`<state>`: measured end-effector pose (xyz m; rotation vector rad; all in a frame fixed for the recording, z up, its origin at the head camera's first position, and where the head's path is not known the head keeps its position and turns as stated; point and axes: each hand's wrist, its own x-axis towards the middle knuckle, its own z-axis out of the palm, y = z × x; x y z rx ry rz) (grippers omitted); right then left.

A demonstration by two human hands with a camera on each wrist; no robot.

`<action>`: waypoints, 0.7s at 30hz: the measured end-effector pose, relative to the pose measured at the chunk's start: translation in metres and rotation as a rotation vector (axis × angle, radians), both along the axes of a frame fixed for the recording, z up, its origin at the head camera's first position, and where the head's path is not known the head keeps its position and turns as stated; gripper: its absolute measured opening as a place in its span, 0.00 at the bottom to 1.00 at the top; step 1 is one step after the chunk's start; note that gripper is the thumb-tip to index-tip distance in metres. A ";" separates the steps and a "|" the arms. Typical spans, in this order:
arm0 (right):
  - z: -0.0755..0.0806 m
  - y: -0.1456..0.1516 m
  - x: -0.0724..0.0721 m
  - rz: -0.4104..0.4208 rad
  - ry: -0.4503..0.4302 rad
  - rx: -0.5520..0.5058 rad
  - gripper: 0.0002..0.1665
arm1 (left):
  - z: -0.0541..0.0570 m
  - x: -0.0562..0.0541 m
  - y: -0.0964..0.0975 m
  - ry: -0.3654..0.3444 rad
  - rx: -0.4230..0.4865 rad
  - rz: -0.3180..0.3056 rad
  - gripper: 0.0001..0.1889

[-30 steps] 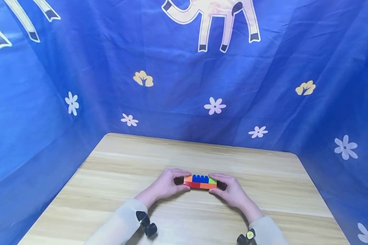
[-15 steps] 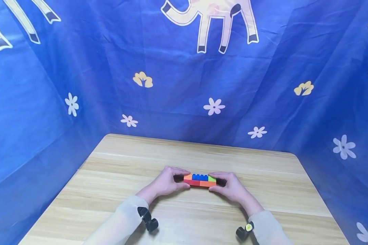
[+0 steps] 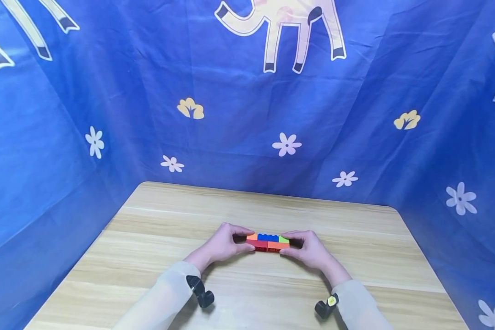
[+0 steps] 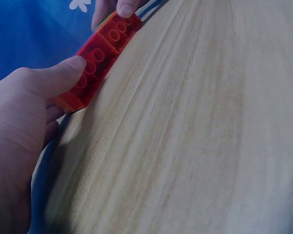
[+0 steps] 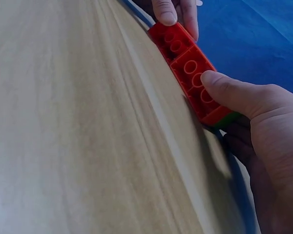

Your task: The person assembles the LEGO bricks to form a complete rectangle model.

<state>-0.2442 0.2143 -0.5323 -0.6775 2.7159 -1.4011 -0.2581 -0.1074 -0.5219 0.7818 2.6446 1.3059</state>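
Between both hands is a two-layer bar of joined toy building bricks. In the head view its upper layer has a blue brick in the middle, an orange brick at the left and a green brick at the right. A red brick and another orange brick make up the other layer. My left hand pinches the left end, thumb on the near side. The right end is pinched by my right hand. Hollow undersides with round tubes face the wrist cameras, thumbs pressed on them.
The bar is held over the middle of a wood-grain table. A blue curtain with animal and flower prints hangs round the back and sides. Black wrist cameras are strapped over the pale sleeves.
The brick bar has tilted so its hollow underside now shows along the near edge, while the studs on the blue brick show less. Both hands keep their hold with only a slight shift.
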 end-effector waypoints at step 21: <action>0.003 0.000 -0.003 0.061 -0.061 -0.051 0.32 | 0.002 -0.006 0.000 -0.040 -0.022 -0.012 0.27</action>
